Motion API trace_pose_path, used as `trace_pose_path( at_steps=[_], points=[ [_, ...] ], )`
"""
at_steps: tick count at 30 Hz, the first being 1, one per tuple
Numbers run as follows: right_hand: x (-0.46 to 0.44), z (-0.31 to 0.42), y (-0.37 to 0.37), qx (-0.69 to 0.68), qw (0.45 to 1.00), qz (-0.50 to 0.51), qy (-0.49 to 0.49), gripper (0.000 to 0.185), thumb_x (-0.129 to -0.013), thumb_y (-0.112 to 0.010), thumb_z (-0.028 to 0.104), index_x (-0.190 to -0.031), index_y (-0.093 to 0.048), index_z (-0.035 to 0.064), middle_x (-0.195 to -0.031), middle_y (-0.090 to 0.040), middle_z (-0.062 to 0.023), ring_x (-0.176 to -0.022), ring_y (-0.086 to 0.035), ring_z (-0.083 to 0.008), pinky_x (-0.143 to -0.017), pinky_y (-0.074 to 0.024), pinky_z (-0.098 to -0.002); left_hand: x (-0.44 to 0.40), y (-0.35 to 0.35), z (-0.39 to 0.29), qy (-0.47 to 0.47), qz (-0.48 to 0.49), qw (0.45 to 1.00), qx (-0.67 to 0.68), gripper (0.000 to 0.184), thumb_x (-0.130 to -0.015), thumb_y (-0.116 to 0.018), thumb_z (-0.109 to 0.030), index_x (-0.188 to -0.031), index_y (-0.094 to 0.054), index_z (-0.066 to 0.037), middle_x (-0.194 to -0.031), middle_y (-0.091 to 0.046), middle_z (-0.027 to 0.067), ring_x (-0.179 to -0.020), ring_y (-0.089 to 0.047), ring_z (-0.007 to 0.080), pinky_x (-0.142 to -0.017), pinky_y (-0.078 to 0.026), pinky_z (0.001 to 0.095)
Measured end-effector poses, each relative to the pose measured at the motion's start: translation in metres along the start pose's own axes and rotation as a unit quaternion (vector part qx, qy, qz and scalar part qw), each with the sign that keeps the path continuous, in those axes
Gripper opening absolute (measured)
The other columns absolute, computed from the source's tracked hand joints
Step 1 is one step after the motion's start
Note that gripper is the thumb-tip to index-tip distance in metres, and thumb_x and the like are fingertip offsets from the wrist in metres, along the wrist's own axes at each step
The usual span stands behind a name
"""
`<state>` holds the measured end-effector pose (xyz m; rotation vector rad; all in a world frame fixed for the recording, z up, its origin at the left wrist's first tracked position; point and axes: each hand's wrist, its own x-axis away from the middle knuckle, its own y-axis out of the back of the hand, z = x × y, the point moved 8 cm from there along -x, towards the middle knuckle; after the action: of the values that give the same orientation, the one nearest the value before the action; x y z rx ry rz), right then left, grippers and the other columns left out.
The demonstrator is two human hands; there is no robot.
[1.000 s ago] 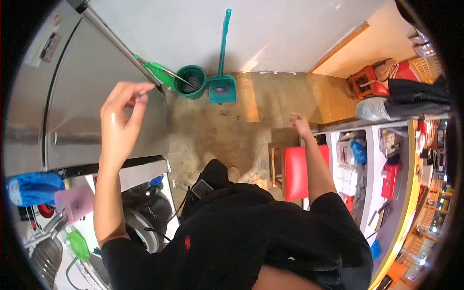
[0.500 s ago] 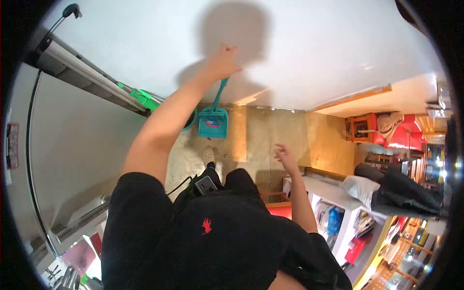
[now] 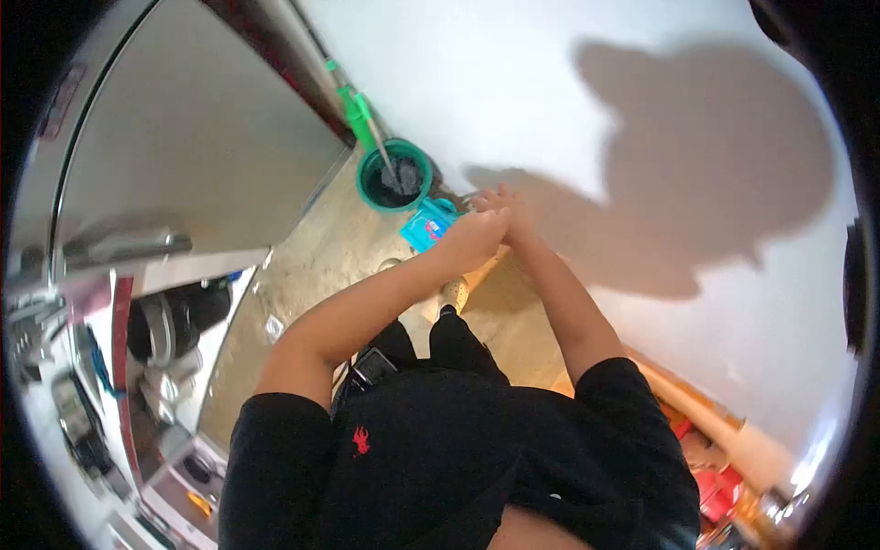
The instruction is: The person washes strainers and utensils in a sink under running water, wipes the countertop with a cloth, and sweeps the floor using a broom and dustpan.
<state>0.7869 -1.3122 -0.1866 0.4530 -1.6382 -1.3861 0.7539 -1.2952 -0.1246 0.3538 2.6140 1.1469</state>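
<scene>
My left hand [image 3: 475, 236] is closed, with its fingers curled and mostly turned away. It overlaps my right hand [image 3: 497, 201], whose fingers are stretched out beyond it. The hands appear to touch. A blue-green dustpan [image 3: 422, 229] with small red and blue bits in it is partly covered by them. Its handle runs toward the hands and disappears behind them, so whether it is gripped does not show. Beside the dustpan stands a green bucket [image 3: 369, 188] with a dark grey mop head [image 3: 401, 178] inside. A green mop handle [image 3: 357, 119] rises from it.
A white wall [image 3: 513, 82] lies ahead and to the right, bearing my shadow. To the left is a grey cabinet or refrigerator door [image 3: 202, 137]. Shelves with kitchenware [image 3: 170, 339] are at lower left. My feet stand on the tan floor [image 3: 302, 275] near the dustpan.
My view has turned, bringing the bucket and mop fully into sight. My left hand has come down from in front of the wall. My right hand has moved in from the right to meet it.
</scene>
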Motion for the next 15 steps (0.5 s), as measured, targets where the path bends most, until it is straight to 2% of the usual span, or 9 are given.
trace_pose_path(
  at_steps=[1,2,4,5,7,9,12,14,15],
  points=[
    [-0.007,-0.003,-0.019,-0.010,0.998,-0.060,-0.002,0.042,-0.075,-0.054,0.022,-0.116,-0.046,0.0193,-0.119,-0.044,-0.0100,-0.109,-0.040,-0.0366,-0.086,-0.0398,-0.0435,0.008,0.002,0.001,0.011,-0.025,0.999,0.044,0.016,-0.070,-0.051,-0.004,-0.085,-0.047,0.001,-0.070,-0.058,0.0198,-0.063,-0.059,0.0345,-0.056,-0.047,0.0447],
    [-0.005,-0.010,-0.028,-0.020,0.993,-0.114,-0.004,0.043,-0.074,-0.055,0.024,-0.116,-0.046,0.0196,-0.115,-0.046,-0.0099,-0.107,-0.041,-0.0372,-0.083,-0.0418,-0.0437,0.017,-0.001,0.000,0.053,0.022,0.998,0.015,0.015,-0.071,-0.050,-0.005,-0.084,-0.046,0.000,-0.072,-0.058,0.0190,-0.065,-0.059,0.0341,-0.056,-0.047,0.0439],
    [-0.008,-0.034,-0.009,0.017,0.997,-0.079,-0.020,0.042,-0.073,-0.056,0.023,-0.114,-0.046,0.0178,-0.115,-0.046,-0.0092,-0.105,-0.042,-0.0356,-0.081,-0.0426,-0.0433,0.043,0.014,0.001,0.131,0.116,0.984,-0.043,0.013,-0.073,-0.050,-0.005,-0.084,-0.044,-0.002,-0.075,-0.057,0.0174,-0.067,-0.059,0.0333,-0.056,-0.047,0.0423],
    [-0.012,-0.043,0.000,0.035,0.997,-0.067,-0.027,0.042,-0.073,-0.057,0.023,-0.113,-0.046,0.0169,-0.115,-0.046,-0.0088,-0.104,-0.043,-0.0347,-0.080,-0.0430,-0.0431,0.067,0.017,0.002,0.129,0.114,0.984,-0.039,0.014,-0.074,-0.051,-0.006,-0.085,-0.045,-0.002,-0.076,-0.057,0.0166,-0.067,-0.059,0.0329,-0.056,-0.048,0.0417],
    [-0.013,-0.064,0.004,-0.019,0.993,-0.095,-0.062,0.044,-0.071,-0.062,0.021,-0.112,-0.045,0.0151,-0.114,-0.045,-0.0102,-0.102,-0.043,-0.0336,-0.081,-0.0427,-0.0439,0.120,0.022,0.002,0.119,0.115,0.986,-0.035,0.015,-0.075,-0.052,-0.007,-0.087,-0.046,-0.002,-0.077,-0.058,0.0151,-0.067,-0.059,0.0321,-0.057,-0.048,0.0405],
    [-0.022,-0.070,-0.009,-0.027,0.997,-0.068,-0.031,0.051,-0.069,-0.065,0.020,-0.115,-0.043,0.0159,-0.118,-0.043,-0.0098,-0.106,-0.041,-0.0326,-0.082,-0.0418,-0.0457,0.149,0.069,-0.011,0.132,0.020,0.991,-0.010,0.014,-0.077,-0.052,-0.010,-0.086,-0.045,-0.001,-0.072,-0.056,0.0175,-0.066,-0.058,0.0337,-0.057,-0.047,0.0418],
    [-0.021,-0.053,-0.005,-0.036,0.997,-0.069,-0.029,0.062,-0.067,-0.067,0.019,-0.123,-0.038,0.0154,-0.123,-0.038,-0.0149,-0.115,-0.032,-0.0368,-0.090,-0.0307,-0.0511,0.177,0.154,-0.032,0.167,-0.101,0.981,0.014,0.016,-0.079,-0.055,-0.016,-0.082,-0.047,-0.002,-0.067,-0.055,0.0170,-0.062,-0.057,0.0340,-0.054,-0.045,0.0415],
    [-0.012,-0.015,0.025,-0.028,0.987,-0.153,-0.048,0.072,-0.064,-0.070,0.021,-0.127,-0.034,0.0158,-0.126,-0.035,-0.0154,-0.118,-0.028,-0.0385,-0.094,-0.0251,-0.0524,0.195,0.226,-0.066,0.238,-0.142,0.960,0.039,0.013,-0.079,-0.057,-0.013,-0.079,-0.049,-0.003,-0.065,-0.055,0.0160,-0.061,-0.057,0.0339,-0.054,-0.044,0.0398],
    [-0.008,0.004,0.038,-0.026,0.979,-0.193,-0.060,0.077,-0.063,-0.071,0.023,-0.129,-0.031,0.0160,-0.128,-0.034,-0.0156,-0.119,-0.026,-0.0393,-0.096,-0.0223,-0.0530,0.204,0.259,-0.086,0.218,-0.186,0.958,0.016,0.008,-0.080,-0.058,-0.010,-0.079,-0.055,-0.002,-0.067,-0.059,0.0091,-0.057,-0.061,0.0148,-0.049,-0.047,0.0264]
  ],
)
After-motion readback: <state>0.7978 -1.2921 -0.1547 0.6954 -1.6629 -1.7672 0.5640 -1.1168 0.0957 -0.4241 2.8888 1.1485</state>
